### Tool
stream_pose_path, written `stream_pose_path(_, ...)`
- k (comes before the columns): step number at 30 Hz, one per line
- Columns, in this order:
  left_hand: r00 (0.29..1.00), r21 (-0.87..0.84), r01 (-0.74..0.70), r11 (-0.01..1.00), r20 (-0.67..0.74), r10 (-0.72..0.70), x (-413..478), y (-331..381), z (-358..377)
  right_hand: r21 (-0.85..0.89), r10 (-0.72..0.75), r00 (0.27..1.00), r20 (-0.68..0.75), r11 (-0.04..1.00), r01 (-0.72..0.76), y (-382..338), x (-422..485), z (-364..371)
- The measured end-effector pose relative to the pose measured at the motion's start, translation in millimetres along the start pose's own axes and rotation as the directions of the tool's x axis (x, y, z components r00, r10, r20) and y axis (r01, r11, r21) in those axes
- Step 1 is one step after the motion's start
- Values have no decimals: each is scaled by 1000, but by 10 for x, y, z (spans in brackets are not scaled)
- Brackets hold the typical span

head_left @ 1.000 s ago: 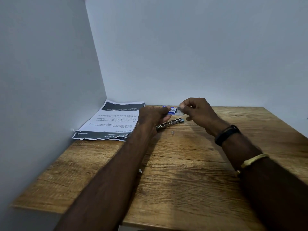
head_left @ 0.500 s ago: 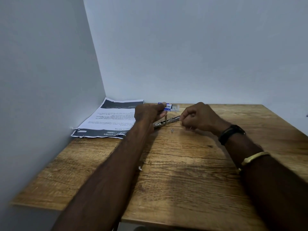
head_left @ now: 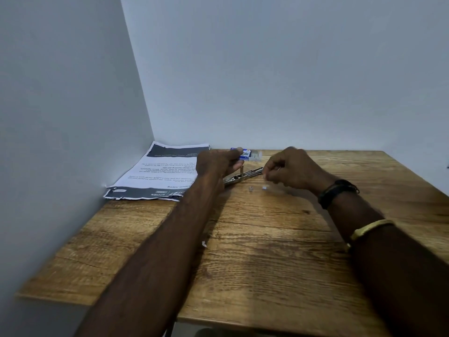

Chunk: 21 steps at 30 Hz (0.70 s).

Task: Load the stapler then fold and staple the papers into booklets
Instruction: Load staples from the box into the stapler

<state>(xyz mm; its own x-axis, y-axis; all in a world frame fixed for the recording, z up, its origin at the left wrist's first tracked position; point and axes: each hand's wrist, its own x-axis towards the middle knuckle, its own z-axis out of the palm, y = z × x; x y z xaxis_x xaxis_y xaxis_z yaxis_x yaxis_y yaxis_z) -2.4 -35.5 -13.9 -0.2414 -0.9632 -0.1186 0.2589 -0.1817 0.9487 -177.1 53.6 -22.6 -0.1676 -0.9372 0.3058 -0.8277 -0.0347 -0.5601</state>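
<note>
Now both forearms stretch out over the wooden table (head_left: 267, 276) toward its far edge by the wall. The left hand (head_left: 215, 164) is curled, its grip clamped on a small blue staple box (head_left: 245, 154), held just above the table with the inner tray slid partly out to the right; pale contents show in the tray, too small to make out. The right hand (head_left: 291, 170) is loosely fisted just to the right, knuckles up, fingertips pinched together low near the table; whether they hold anything I cannot tell. A black band and a gold bangle sit on the right wrist and forearm. Between the hands lies the metal stapler (head_left: 240, 177), flat on the table and opened out. Two tiny bits (head_left: 257, 188) lie just in front of it. The printed papers (head_left: 158, 176) are stacked at the far left, touching the side wall.
</note>
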Motion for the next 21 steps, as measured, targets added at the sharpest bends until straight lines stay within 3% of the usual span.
stream_pose_path(3, 1000, -16, -7, 1000, -12, 7, 1, 7, -2, 113, 23, 989, -144, 994, -6, -2, 8, -60)
stream_pose_path(10, 999, -27, -23, 999, -25, 22, 10, 5, -4, 18, -21, 994, 107, 1000, 20, -143, -2, 159)
stream_pose_path(17, 999, -8, -26, 1000, -27, 26, 27, -5, -13, -105, -51, 989, 141, 992, 66, -172, 19, 282)
stream_pose_path(21, 999, -4, -26, 1000, -32, 26, 28, 1, -19, -78, -21, 994, 103, 997, 29, -183, 7, 243)
